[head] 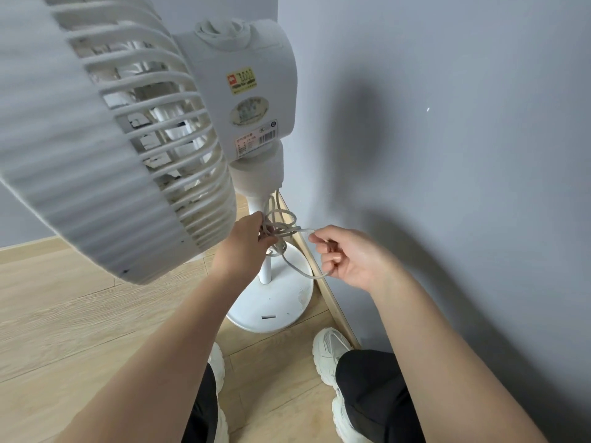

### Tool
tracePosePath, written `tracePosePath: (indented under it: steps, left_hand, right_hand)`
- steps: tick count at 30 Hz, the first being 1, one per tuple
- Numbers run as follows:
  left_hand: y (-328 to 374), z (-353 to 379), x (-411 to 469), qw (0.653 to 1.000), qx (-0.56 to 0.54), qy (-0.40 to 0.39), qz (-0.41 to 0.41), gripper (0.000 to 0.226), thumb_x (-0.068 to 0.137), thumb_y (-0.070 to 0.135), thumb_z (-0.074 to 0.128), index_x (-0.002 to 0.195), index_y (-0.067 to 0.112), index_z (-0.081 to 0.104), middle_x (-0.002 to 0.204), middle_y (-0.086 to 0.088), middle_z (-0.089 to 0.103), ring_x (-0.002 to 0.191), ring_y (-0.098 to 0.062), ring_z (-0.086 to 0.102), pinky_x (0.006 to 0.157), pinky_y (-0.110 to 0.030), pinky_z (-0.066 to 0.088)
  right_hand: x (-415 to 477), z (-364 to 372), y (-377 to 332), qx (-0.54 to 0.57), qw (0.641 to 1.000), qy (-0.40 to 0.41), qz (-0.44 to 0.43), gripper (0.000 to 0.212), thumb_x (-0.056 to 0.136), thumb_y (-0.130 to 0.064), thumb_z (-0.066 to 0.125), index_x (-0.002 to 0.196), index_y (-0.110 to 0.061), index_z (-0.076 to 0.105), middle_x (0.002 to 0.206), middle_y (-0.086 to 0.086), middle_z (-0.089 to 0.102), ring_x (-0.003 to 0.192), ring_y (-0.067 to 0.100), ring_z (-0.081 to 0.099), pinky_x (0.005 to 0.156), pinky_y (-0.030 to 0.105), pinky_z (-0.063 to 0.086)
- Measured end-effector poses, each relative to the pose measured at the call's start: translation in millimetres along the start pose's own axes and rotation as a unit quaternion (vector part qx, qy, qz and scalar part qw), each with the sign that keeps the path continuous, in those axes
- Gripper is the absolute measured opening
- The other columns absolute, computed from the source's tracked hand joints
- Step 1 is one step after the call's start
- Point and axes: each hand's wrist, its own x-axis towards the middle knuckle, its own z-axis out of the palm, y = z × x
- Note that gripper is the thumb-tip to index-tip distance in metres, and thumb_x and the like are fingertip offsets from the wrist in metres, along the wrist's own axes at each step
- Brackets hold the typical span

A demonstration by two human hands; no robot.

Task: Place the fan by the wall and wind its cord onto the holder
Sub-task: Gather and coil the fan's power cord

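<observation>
1. Fingers (268, 234) of your left hand (248, 243) are curling round the gathered loops of the cord (279, 231), pinning them against the pole (265, 270) below the fan (243, 100) head.
2. Fingers (321, 238) of your right hand (348, 260), at 3 o'clock from the pole, are pinching the free run of cord, the others curling loosely round the slack.
3. The fan is standing on its base (275, 302) with the wall (447, 155) at 3 o'clock and the base just beside the skirting (324, 284), so placing looks done and winding is the step you are working on.
4. The holder is hiding behind your left hand, and its shape cannot be told, so you are working by feel.
5. You are doing this well if the right hand is feeding each turn snug while the left is clamping the turns already laid.
6. Slack is sagging toward 6 o'clock over the base, so be drawing it in gently to avoid tugging the fan over.
</observation>
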Motion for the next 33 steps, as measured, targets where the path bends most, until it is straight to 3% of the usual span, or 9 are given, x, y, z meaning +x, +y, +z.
tracePosePath:
  steps: [3, 5, 11, 15, 19, 23, 26, 29, 33]
  left_hand:
    - [-4.9, -0.4, 2.1, 1.0, -0.004, 0.007, -0.017, 0.015, 0.088, 0.014, 0.064, 0.098, 0.003, 0.061, 0.091, -0.006, 0.063, 0.08, -0.021, 0.055, 0.069, -0.028, 0.041]
    - [-5.9, -1.2, 2.6, 1.0, -0.003, 0.012, -0.023, 0.016, 0.088, 0.016, 0.064, 0.097, 0.003, 0.06, 0.087, -0.007, 0.062, 0.078, -0.022, 0.053, 0.066, -0.028, 0.038]
    - [-4.6, 0.0, 2.0, 1.0, 0.014, 0.005, -0.017, 0.013, 0.089, 0.013, 0.061, 0.095, 0.003, 0.055, 0.089, -0.008, 0.06, 0.078, -0.022, 0.051, 0.068, -0.028, 0.037]
    - [-4.4, 4.2, -0.7, 0.999, 0.028, 0.016, 0.018, 0.011, 0.087, 0.0, 0.05, 0.094, 0.008, 0.047, 0.09, -0.005, 0.058, 0.078, -0.025, 0.052, 0.068, -0.038, 0.045]
    - [-7.8, 7.6, -1.3, 0.998, 0.064, 0.004, 0.019, 0.023, 0.084, -0.005, 0.044, 0.092, 0.015, 0.036, 0.088, -0.006, 0.058, 0.077, -0.03, 0.052, 0.062, -0.039, 0.043]
    - [-8.9, 5.2, 2.0, 1.0, 0.011, -0.009, 0.005, 0.014, 0.09, 0.001, 0.045, 0.101, 0.011, 0.045, 0.092, -0.003, 0.064, 0.081, -0.026, 0.058, 0.069, -0.039, 0.048]
    - [-3.8, 0.8, 3.7, 0.993, -0.103, -0.043, -0.045, 0.012, 0.094, 0.007, 0.042, 0.101, 0.014, 0.049, 0.089, 0.002, 0.068, 0.075, -0.017, 0.066, 0.068, -0.031, 0.051]
    - [3.9, -3.5, 2.5, 0.965, -0.232, -0.08, -0.094, 0.012, 0.096, 0.007, 0.041, 0.101, 0.012, 0.051, 0.087, -0.006, 0.07, 0.063, -0.018, 0.066, 0.059, -0.027, 0.051]
    - [9.8, -9.5, 0.2, 0.935, -0.302, -0.128, -0.136, 0.019, 0.091, 0.0, 0.044, 0.104, 0.009, 0.055, 0.09, -0.01, 0.07, 0.063, -0.021, 0.065, 0.054, -0.026, 0.051]
  right_hand:
    - [0.6, -5.6, 2.2, -0.002, 0.998, -0.057, -0.039, 0.021, 0.095, -0.01, 0.05, 0.075, -0.008, 0.06, 0.057, -0.001, 0.046, 0.046, 0.009, 0.046, 0.068, 0.025, 0.051]
    - [0.6, -8.4, 3.2, 0.045, 0.992, -0.107, -0.044, 0.022, 0.098, -0.014, 0.046, 0.085, -0.01, 0.064, 0.052, -0.004, 0.041, 0.045, 0.009, 0.043, 0.075, 0.029, 0.053]
    - [3.5, -8.1, 1.9, 0.06, 0.996, -0.066, -0.018, 0.023, 0.101, -0.017, 0.043, 0.095, -0.013, 0.065, 0.042, -0.009, 0.025, 0.036, 0.007, 0.022, 0.049, 0.019, 0.037]
    - [5.1, -2.5, 0.9, 0.19, 0.98, -0.052, 0.016, 0.026, 0.102, -0.012, 0.038, 0.09, -0.011, 0.061, 0.039, -0.008, 0.023, 0.031, 0.006, 0.02, 0.033, 0.015, 0.024]
    - [5.6, -2.1, -0.4, 0.255, 0.963, -0.067, 0.059, 0.025, 0.102, -0.015, 0.037, 0.087, -0.011, 0.057, 0.04, -0.007, 0.024, 0.028, 0.005, 0.021, 0.03, 0.016, 0.012]
    - [3.7, -6.6, -1.2, 0.149, 0.988, -0.037, 0.036, 0.023, 0.101, -0.015, 0.041, 0.089, -0.011, 0.059, 0.043, -0.007, 0.028, 0.03, 0.004, 0.02, 0.03, 0.016, 0.013]
    - [1.2, -10.5, -3.3, 0.024, 1.0, 0.001, -0.015, 0.022, 0.099, -0.014, 0.042, 0.087, -0.009, 0.061, 0.045, -0.006, 0.03, 0.031, 0.004, 0.019, 0.031, 0.016, 0.015]
    - [0.4, -13.9, -5.3, -0.078, 0.995, 0.027, -0.057, 0.026, 0.098, -0.015, 0.043, 0.085, -0.01, 0.065, 0.047, -0.005, 0.03, 0.032, 0.006, 0.017, 0.032, 0.017, 0.015]
    - [-0.5, -18.2, -7.2, -0.219, 0.97, 0.065, -0.086, 0.025, 0.092, -0.019, 0.05, 0.085, -0.016, 0.073, 0.05, -0.004, 0.029, 0.036, 0.009, 0.019, 0.037, 0.02, 0.016]
